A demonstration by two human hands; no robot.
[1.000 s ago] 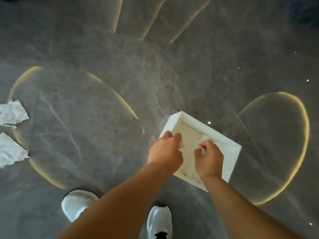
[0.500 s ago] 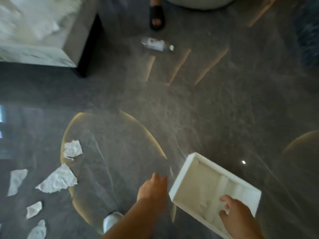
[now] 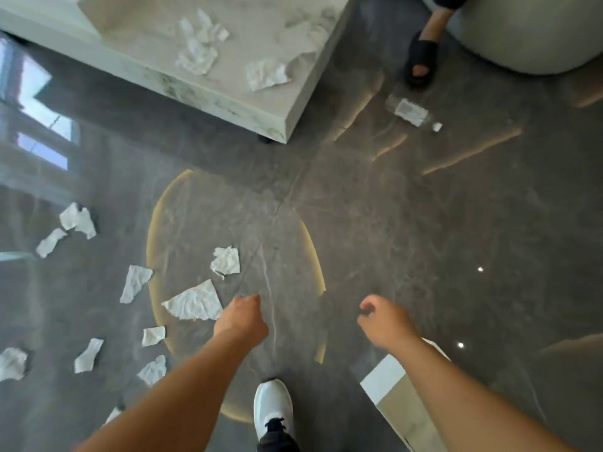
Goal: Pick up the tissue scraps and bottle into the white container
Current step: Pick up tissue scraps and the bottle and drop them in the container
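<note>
Several white tissue scraps lie on the dark floor at the left, the largest (image 3: 195,303) just left of my left hand (image 3: 243,316), another (image 3: 225,261) beyond it. A clear plastic bottle (image 3: 410,112) lies on its side at the far right of the floor. The white container (image 3: 383,380) sits on the floor at lower right, mostly hidden under my right forearm. My left hand is loosely curled with nothing in it. My right hand (image 3: 383,321) hangs above the floor, fingers curled and empty.
A low marble table (image 3: 287,119) with more crumpled tissue on top stands at the upper left. Another person's foot in a black sandal (image 3: 421,62) is beside a pale round seat (image 3: 522,31). My white shoe (image 3: 273,402) is at the bottom.
Both hands have left the white container, which now rests on the floor under my right arm. The view has swung up and left, bringing the table, the bottle and more scraps into sight.
</note>
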